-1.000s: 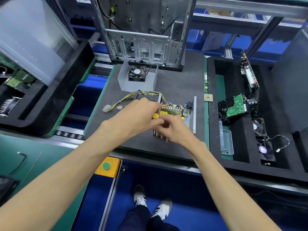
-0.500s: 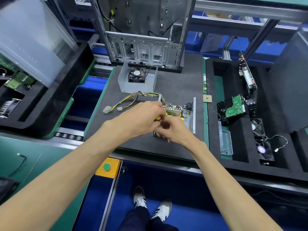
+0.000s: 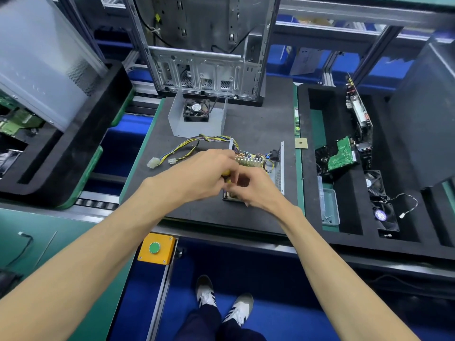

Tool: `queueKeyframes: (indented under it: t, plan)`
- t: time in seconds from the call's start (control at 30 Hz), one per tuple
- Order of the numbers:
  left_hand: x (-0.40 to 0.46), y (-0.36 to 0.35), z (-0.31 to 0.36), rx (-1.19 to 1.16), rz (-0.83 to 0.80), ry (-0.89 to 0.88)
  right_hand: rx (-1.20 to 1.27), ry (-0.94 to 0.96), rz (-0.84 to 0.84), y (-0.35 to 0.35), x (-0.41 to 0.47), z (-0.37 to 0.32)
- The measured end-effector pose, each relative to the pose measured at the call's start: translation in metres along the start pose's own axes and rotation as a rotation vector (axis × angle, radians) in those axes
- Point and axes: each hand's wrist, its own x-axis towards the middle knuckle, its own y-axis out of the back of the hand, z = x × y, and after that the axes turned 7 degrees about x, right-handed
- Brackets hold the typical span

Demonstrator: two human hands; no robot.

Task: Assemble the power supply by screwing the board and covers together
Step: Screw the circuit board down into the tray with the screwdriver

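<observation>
The power supply board [image 3: 256,163] sits in its open metal tray [image 3: 279,173] on the dark foam mat [image 3: 246,124], its wire bundle [image 3: 194,146] trailing left. Your left hand [image 3: 197,175] is curled around a yellow-handled screwdriver [image 3: 226,174] over the board's near edge. Your right hand [image 3: 258,190] has its fingers bent at the tool's tip; whether they pinch anything you cannot tell. The fan cover [image 3: 197,116] stands behind.
</observation>
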Motion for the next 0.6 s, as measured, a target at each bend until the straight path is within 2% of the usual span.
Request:
queueKeyframes:
  t: [0.07,0.2,0.43,0.6]
  plan:
    - [-0.002,-0.002,0.001,-0.02,0.033,0.018,-0.016,-0.025,-0.005,0.002,0.0,-0.001]
    - [-0.001,-0.006,0.003,0.03,0.133,0.219,0.0,-0.054,-0.035,0.0,-0.001,-0.005]
    - [-0.001,0.002,0.004,0.001,0.0,-0.004,0.046,-0.027,-0.008,-0.001,-0.004,-0.008]
    - [0.0,-0.007,0.004,-0.076,0.167,0.103,-0.058,-0.006,0.001,0.001,-0.006,-0.009]
